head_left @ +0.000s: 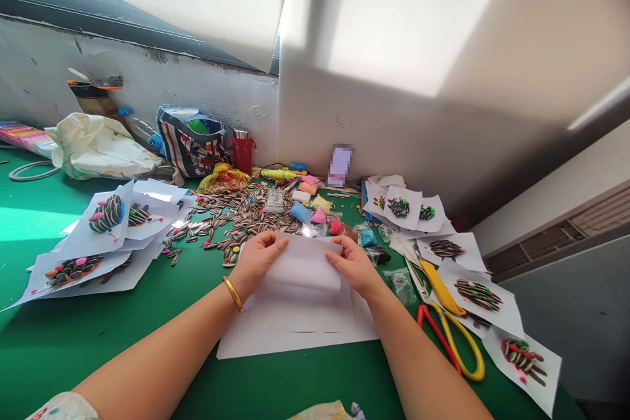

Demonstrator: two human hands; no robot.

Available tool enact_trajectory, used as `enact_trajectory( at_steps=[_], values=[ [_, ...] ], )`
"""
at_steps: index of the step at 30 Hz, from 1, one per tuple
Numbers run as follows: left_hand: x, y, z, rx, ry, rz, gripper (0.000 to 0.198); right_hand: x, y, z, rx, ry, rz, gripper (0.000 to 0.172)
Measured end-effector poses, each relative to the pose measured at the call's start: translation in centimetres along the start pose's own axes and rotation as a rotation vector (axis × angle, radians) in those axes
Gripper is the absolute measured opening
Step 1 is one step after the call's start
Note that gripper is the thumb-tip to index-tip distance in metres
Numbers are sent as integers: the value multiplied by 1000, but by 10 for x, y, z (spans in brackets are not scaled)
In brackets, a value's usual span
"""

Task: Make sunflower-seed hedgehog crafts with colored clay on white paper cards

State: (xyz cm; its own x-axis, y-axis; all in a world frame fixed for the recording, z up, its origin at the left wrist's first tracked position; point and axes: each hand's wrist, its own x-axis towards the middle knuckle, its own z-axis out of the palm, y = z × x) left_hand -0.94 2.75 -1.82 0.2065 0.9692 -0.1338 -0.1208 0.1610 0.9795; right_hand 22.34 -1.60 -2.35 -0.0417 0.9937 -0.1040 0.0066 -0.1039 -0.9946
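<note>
**Hands at a folded sheet, on a green table.** We see the left hand (256, 262) and right hand (353, 266) at opposite short ends of a folded sheet (304, 264) of white paper. Each hand is curved over its end, with the fingers (272, 247) lying on the upper face and pointing inward. The hands are neither spread flat nor pressed together, and we cannot tell whether the thumbs pass beneath the paper. A gold bangle (233, 294) circles the left wrist.

The folded sheet rests on a wider white paper sheet (295, 326) on the table (147, 367), centred in front of the person. Its long axis runs across the view from left to right, tilting only slightly, and its upper face turns toward the camera.

Striped sunflower seeds (236, 216) lie scattered just beyond the left hand, and small clay packets (300, 212) lie behind them. Yellow-handled scissors (455, 349) and a yellow craft knife (440, 287) lie to the right of the right forearm. Paper sheets bearing seed-and-clay figures (105, 222) fan out on both sides.

We judge that uneven pressure from the hands could skew the fold, and that the lower sheet could slide because nothing visibly fixes it to the table. A sideways movement could also sweep seeds onto the paper or knock the knife.
</note>
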Motion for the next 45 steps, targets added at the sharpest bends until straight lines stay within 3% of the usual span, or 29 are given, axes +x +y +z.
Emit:
enact_trajectory(
  at_steps=[25, 40, 45],
  values=[
    [-1, 1, 1, 8, 1, -1, 40, -1, -3, 1, -20, 8, 13, 36],
    [-10, 18, 5, 165, -76, 7, 39, -9, -14, -11, -233, -244, 39, 19],
    [-12, 22, 5, 178, -61, 18, 38, -11, -18, -14, -253, -240, 30, 18]
  ],
)
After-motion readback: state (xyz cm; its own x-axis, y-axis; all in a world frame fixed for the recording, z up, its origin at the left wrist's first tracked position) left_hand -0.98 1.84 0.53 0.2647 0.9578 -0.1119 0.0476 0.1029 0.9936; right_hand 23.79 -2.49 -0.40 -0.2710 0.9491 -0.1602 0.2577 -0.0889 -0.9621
